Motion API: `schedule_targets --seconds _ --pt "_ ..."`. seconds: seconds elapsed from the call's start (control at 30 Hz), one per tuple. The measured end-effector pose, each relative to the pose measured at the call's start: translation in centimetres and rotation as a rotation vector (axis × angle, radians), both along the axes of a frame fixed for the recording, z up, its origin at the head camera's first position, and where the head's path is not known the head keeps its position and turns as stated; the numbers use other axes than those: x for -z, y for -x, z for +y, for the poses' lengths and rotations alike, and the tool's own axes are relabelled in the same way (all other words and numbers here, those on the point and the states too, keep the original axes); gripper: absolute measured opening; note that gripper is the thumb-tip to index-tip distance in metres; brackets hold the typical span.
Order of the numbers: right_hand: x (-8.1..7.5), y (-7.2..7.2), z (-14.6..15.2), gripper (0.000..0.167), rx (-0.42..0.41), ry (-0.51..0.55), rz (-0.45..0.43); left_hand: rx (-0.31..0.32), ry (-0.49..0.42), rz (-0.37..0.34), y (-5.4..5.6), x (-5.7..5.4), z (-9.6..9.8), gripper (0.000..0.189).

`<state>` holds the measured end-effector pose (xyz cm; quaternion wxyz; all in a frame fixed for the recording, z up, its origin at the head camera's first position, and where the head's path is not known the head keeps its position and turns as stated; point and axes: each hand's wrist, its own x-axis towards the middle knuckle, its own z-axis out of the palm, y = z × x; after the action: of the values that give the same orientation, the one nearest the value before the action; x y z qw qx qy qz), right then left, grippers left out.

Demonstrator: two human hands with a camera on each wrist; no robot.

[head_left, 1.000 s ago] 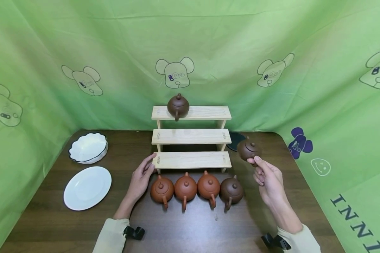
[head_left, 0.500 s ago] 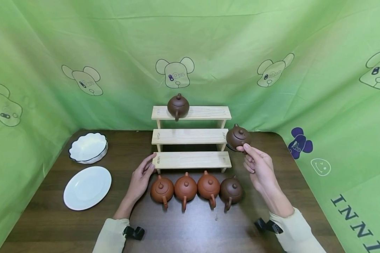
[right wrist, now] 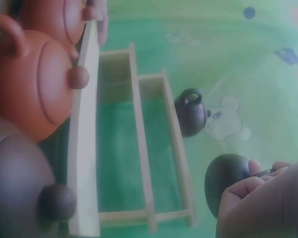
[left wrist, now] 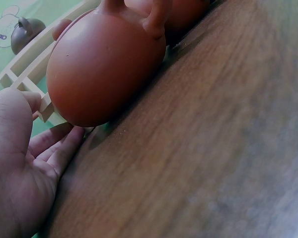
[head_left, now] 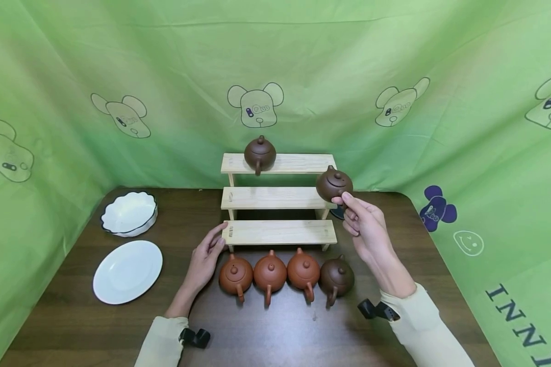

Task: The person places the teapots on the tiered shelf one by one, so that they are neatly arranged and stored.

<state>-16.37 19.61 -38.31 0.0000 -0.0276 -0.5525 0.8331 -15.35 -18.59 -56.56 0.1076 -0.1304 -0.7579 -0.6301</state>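
By the right end of the three-tier pale wooden stand [head_left: 280, 233]: round, dark brown clay teapot with knobbed lid [head_left: 332, 184], held in the air, roughly upright, spout turned away from the person; apart from the wood in the right wrist view.
Clay body: judged stiff and brittle, probably light enough for fingertips; smooth wall likely more slippery than the handle; lid perhaps loose if tipped.
Loop handle: best place to take hold, thumb against fingers, with the pot kept level.
Right hand [head_left: 366, 224]: gripping that handle, pinched between thumb and forefinger.
Left hand [head_left: 205, 260]: fingers relaxed and slightly bent, touching the left end of the lowest tier; nothing grasped.
Top tier: second round, dark brown clay teapot [head_left: 259, 155], left of centre.
Row before the stand: three round, reddish-orange clay teapots [head_left: 270, 273], then one dark brown clay teapot [head_left: 336, 277] at right.
Table's left side: scalloped white bowl with dark rim [head_left: 128, 213] behind oval white plate [head_left: 127, 272].
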Motion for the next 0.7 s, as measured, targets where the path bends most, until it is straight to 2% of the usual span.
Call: schedule_targets --seconds 0.1,0.23,0.3,0.43,0.5,0.53,0.67,0.7 --pt "-0.3 0.6 -0.5 0.041 0.004 -0.004 0.003 0.001 -0.012 0.000 0.0 -0.2 0.1 0.044" --pt "-0.6 1.5 -1.4 0.041 0.007 -0.026 0.010 0.000 -0.004 0.009 0.2 0.3 0.0 0.044" --pt "-0.7 2.0 -1.8 0.040 0.011 -0.037 0.014 0.006 -0.002 -0.001 0.5 1.0 -0.4 0.044" --pt "-0.8 2.9 -2.5 0.040 0.021 -0.060 0.027 -0.009 0.010 -0.072 -0.2 -0.4 0.1 0.044" --pt "-0.9 3.2 -2.8 0.039 0.019 -0.068 0.032 -0.016 0.013 -0.080 -0.2 -0.6 0.2 0.044" --pt "-1.0 3.4 -3.0 0.039 0.019 -0.070 0.035 -0.019 0.020 -0.068 -0.3 -0.7 0.3 0.044" --pt "-1.3 4.2 -3.8 0.037 0.016 -0.066 0.033 0.000 0.003 0.004 0.3 0.5 -0.1 0.043" --pt "-1.3 4.4 -4.0 0.036 0.016 -0.060 0.034 0.002 -0.001 0.007 0.3 0.4 -0.1 0.043"
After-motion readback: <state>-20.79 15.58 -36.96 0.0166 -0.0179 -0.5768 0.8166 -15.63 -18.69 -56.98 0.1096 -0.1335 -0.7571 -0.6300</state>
